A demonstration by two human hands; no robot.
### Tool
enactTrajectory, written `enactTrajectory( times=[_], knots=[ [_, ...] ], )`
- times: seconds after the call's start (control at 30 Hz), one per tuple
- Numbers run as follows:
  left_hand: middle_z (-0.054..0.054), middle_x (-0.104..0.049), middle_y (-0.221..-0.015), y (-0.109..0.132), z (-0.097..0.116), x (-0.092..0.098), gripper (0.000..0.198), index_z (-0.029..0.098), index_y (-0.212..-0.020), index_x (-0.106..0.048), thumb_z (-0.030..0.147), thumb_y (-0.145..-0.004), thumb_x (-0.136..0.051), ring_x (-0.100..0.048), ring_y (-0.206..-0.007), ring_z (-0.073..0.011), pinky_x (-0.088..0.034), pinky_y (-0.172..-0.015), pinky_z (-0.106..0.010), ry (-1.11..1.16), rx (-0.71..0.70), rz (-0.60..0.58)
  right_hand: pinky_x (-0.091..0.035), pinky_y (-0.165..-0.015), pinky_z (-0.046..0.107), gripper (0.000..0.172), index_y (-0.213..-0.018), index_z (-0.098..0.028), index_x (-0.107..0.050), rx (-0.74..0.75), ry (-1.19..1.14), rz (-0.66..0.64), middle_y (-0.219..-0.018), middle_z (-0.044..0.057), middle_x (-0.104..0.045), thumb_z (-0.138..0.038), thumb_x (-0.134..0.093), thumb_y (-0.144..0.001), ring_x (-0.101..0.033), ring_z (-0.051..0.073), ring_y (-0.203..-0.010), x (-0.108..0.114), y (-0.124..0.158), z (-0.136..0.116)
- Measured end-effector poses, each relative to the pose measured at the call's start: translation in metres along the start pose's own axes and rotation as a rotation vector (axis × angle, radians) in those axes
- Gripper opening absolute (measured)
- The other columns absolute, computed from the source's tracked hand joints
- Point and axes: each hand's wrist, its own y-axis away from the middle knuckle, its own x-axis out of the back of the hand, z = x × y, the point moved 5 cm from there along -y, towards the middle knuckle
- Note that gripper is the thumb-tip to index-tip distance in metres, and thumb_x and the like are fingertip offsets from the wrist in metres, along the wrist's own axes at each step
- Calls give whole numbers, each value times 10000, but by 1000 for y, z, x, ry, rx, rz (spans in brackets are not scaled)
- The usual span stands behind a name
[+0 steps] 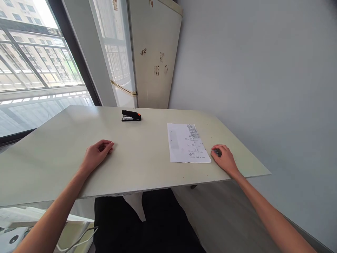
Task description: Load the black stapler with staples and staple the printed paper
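Observation:
My left hand (pixel 98 153) rests on the table's left half, its fingers loosely curled together with nothing visible in them. Toward the right edge, my right hand (pixel 224 157) has its thumb and fingers bent around a small dark thing (pixel 218 152), mostly hidden and too small to name. Just left of that hand lies a white sheet of paper (pixel 181 149), flat, with print or writing mainly along its right side. Farther back stands a black stapler (pixel 131 116) with an orange-red patch, apart from both hands.
The pale table (pixel 142 168) has its front edge close to my lap. Behind it stands a white fridge (pixel 155 84) with worn brown patches. A grey wall (pixel 250 70) is on the right, a window (pixel 34 56) on the left. A white cable (pixel 79 240) hangs below at left.

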Motion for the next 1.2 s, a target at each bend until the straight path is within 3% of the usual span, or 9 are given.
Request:
enactTrajectory(
  times=[0.17,0.27,0.4,0.6,0.83,1.07,1.2],
  knots=[
    [-44,-782,-878,0,0,0,447,235,-986,-715,651,-851,-622,-725,-809,-230,-554,-850,-334,-9,-17,1,-486,-1018,415,246,-1020,-241,-689,16,23,-70,-1192,95,-671,-431,-570,-919,-624,275,-1159,10,15,-11],
    [-40,-780,-883,0,0,0,433,238,-986,-715,640,-854,-622,-726,-831,-234,-546,-864,-335,-23,-21,1,-496,-1003,437,418,-1232,-231,-646,-8,59,-51,-1288,132,-609,-495,-598,-912,-580,309,-1240,13,19,-13],
    [-39,-775,-876,0,0,-2,440,237,-987,-714,643,-847,-621,-719,-835,-236,-537,-866,-335,-23,-18,-1,-530,-809,453,640,-1344,-181,-590,-109,212,-12,-1304,197,-525,-645,-587,-903,-540,402,-1258,12,24,-11],
    [-33,-767,-861,0,0,-2,443,238,-982,-713,649,-843,-627,-716,-820,-231,-537,-843,-327,-7,-22,9,-521,-806,392,406,-1174,-205,-623,-54,214,-83,-1206,132,-599,-540,-480,-996,-658,281,-1024,9,25,-12],
    [-39,-778,-869,-1,1,-1,440,238,-975,-715,647,-837,-627,-725,-827,-246,-545,-850,-345,-19,-24,9,-522,-867,373,241,-1054,-225,-614,22,132,-90,-1122,97,-658,-423,-490,-998,-676,246,-1008,15,27,-11],
    [-38,-778,-892,-2,-8,-2,447,246,-995,-716,659,-844,-638,-727,-837,-238,-545,-875,-346,9,-7,8,-540,-909,344,273,-1114,-235,-639,53,125,-150,-1157,88,-669,-435,-469,-1037,-685,225,-1035,16,27,-14],
    [-34,-776,-883,-3,-12,-5,438,249,-990,-717,655,-839,-648,-727,-834,-234,-541,-889,-350,31,-7,6,-551,-899,392,420,-1303,-221,-597,25,199,-151,-1289,140,-624,-522,-461,-1044,-665,286,-1150,21,33,-14]
  ],
)
